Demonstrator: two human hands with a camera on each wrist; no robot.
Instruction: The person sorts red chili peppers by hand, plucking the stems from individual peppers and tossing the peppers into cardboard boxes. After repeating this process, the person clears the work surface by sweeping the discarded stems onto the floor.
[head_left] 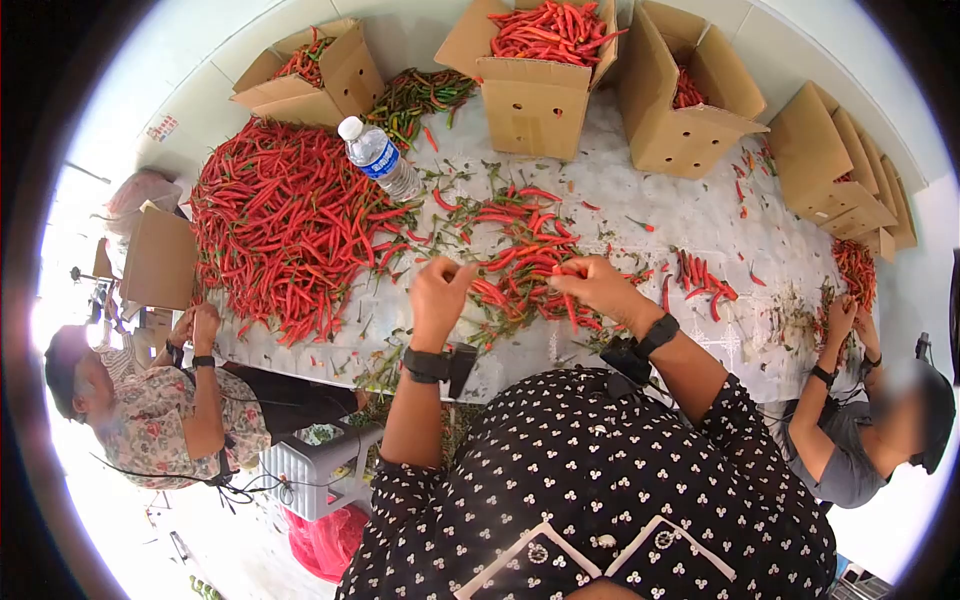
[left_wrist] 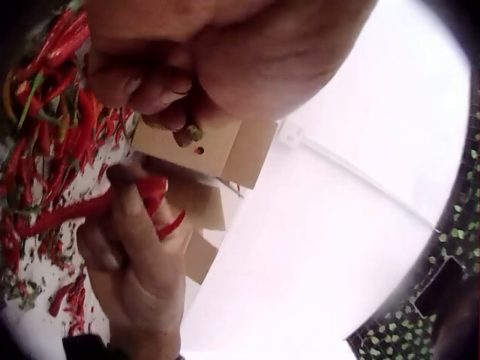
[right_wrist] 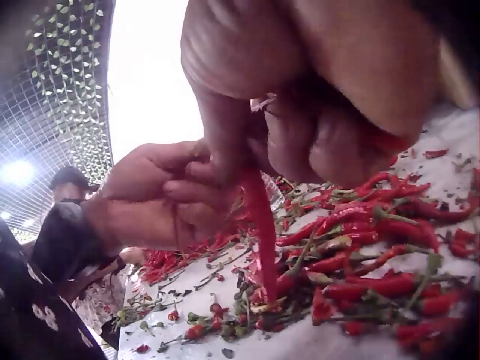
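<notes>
Over the table my right hand [head_left: 603, 290] grips red chili peppers [right_wrist: 261, 244]. One hangs down from its thumb and fingertips in the right wrist view, and more red shows at the curled fingers. My left hand [head_left: 440, 298] is raised just to the left, fingers curled in. Between its fingertips sits a small green-brown bit like a chili stem [left_wrist: 195, 133]. The right wrist view has the left fingertips right at the top of the hanging chili. Below both hands lies a loose spread of red chilies [head_left: 525, 255] with green stems.
A large chili heap [head_left: 290, 230] lies left, beside a water bottle [head_left: 382, 160]. Cardboard boxes, including an upright one [head_left: 535, 105], line the back. Stem scraps litter the white table [head_left: 600, 205]. Other people work at the left [head_left: 180, 400] and right [head_left: 850, 420] ends.
</notes>
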